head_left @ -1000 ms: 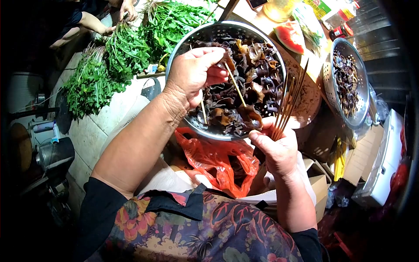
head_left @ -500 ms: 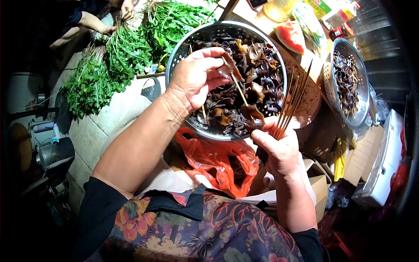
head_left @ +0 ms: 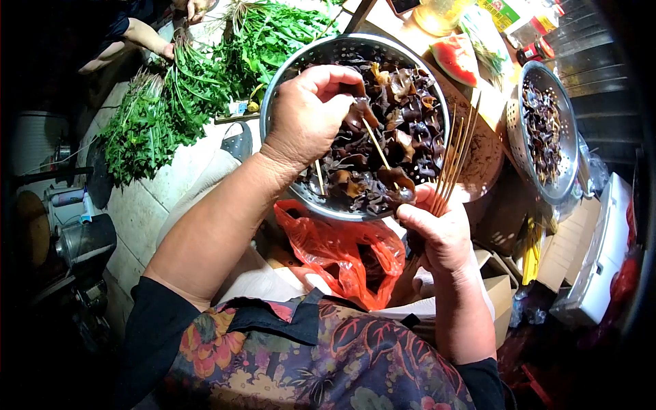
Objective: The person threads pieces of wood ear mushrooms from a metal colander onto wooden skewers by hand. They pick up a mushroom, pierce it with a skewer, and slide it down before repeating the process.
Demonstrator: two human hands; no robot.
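A large metal colander [head_left: 272, 96] filled with dark wood ear mushrooms [head_left: 410, 116] lies in front of me. Over it, my left hand [head_left: 307, 116] pinches a brown wood ear piece [head_left: 358, 117] at the upper end of a thin bamboo skewer [head_left: 375, 142]. Another mushroom piece [head_left: 396, 181] is on that skewer's lower part, close to my right hand [head_left: 437, 229]. The right hand is closed around a bundle of skewers [head_left: 456, 164] that fans upward past the colander's rim. Its thumb and forefinger are at the threaded skewer's lower end, which is hidden.
A second colander [head_left: 512, 130] at right holds skewered wood ears. Watermelon [head_left: 456, 60] and jars [head_left: 535, 51] lie behind. A red plastic bag [head_left: 328, 246] sits below the colander. At upper left, another person's hand [head_left: 167, 50] touches leafy greens [head_left: 150, 123].
My left hand has turned over, its back now facing up, with thumb and fingers closed on the mushroom at the skewer's top. My right hand has barely moved. The other person's hand shifted slightly.
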